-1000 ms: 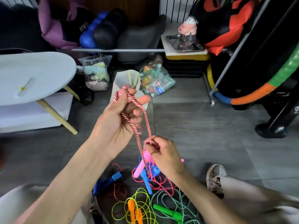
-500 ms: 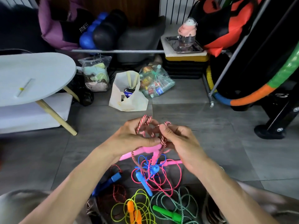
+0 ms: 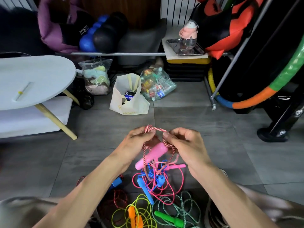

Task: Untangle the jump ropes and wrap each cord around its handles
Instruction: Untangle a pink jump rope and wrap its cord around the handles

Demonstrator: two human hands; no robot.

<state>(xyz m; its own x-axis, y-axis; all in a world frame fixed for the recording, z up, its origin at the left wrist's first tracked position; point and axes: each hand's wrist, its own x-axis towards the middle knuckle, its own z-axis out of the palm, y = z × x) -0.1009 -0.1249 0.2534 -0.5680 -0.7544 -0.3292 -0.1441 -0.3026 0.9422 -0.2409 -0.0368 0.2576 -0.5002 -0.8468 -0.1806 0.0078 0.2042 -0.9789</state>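
Both hands, left hand [image 3: 139, 139] and right hand [image 3: 184, 142], pinch red-white cord [image 3: 156, 129]; pink handle [image 3: 152, 155] dangles above floor pile.

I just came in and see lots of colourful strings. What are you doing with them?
A person is sorting out tangled jump ropes on the floor. Both hands, the left hand and the right hand, pinch the red-and-white striped cord and work at it, with its pink handle dangling below. A pink rope, blue rope, yellow rope and green rope lie in a pile, not yet wrapped.
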